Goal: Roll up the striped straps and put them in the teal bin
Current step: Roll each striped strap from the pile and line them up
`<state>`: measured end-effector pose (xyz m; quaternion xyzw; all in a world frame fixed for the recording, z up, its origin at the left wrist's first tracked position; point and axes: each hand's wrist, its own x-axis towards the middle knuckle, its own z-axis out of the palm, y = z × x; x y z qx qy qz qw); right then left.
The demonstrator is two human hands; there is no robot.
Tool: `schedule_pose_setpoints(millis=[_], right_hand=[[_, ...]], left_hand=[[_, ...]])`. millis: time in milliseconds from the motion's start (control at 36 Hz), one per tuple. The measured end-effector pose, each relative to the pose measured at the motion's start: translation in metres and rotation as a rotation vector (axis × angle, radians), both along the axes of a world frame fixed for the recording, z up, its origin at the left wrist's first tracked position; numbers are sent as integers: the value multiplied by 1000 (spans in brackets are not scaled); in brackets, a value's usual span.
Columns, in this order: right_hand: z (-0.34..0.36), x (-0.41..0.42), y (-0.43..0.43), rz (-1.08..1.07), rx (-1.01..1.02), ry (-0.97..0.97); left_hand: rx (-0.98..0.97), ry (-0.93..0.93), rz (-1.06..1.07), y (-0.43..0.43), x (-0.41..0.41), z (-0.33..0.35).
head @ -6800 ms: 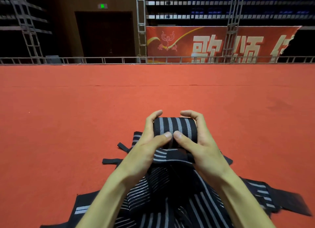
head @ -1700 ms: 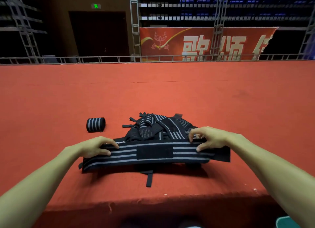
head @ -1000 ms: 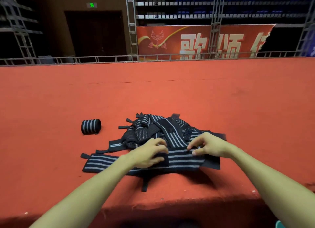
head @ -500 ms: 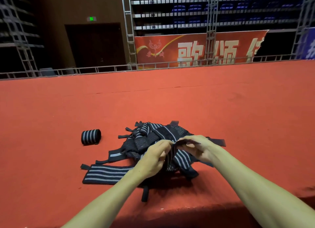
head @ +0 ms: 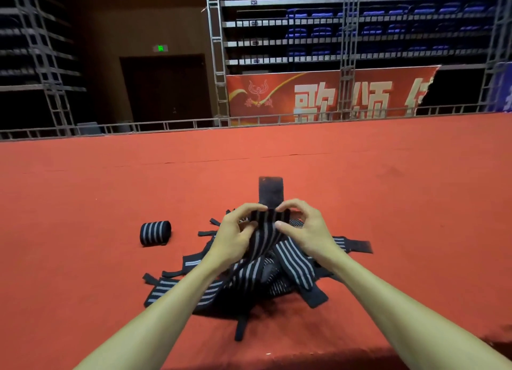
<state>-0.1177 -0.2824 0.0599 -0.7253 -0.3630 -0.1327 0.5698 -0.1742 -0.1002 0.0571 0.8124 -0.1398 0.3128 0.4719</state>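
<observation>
A pile of black straps with grey stripes [head: 279,275] lies on the red carpeted platform near its front edge. My left hand [head: 235,236] and my right hand [head: 307,231] both pinch one striped strap [head: 266,231] lifted above the pile. Its plain black end [head: 271,191] sticks up past my fingers. One rolled striped strap [head: 155,232] lies on the carpet to the left of the pile. The teal bin is out of view.
The red carpet [head: 388,203] stretches far back to a metal railing [head: 166,126]. The platform's front edge [head: 304,361] runs just below the pile. Truss towers, a red banner and blue seats stand beyond.
Both hands have raised one strap off the pile and turned it upright, so its black end now points up. The rolled strap on the left has not moved.
</observation>
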Motion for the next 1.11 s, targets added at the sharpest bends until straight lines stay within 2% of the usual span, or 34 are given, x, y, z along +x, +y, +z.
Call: schedule_pose_setpoints(millis=[83,222,361,500,611,833,972,1111], right_hand=[[12,-1,7,60,-72,-35],[43,1,18,50,-16,-81],[75,6,25,31,-2,-132],[104,12,23,7,-31,-215],[127,16,16,-24,-24,-254],[160,20,-8,-111,29,-343],[163,25,-29,-184,78,-356],[161,28,-48,-207,54,-350]], left_hand=[[-17,-27,-19,4,-2,16],[-69,-29,-54,6,-5,38],[132,25,-58,14,-9,41],[157,75,-90,16,-12,33],[271,136,-50,13,-16,27],[263,301,-21,8,-10,7],[422,412,-78,3,-5,-2],[351,434,-74,-5,0,-8]])
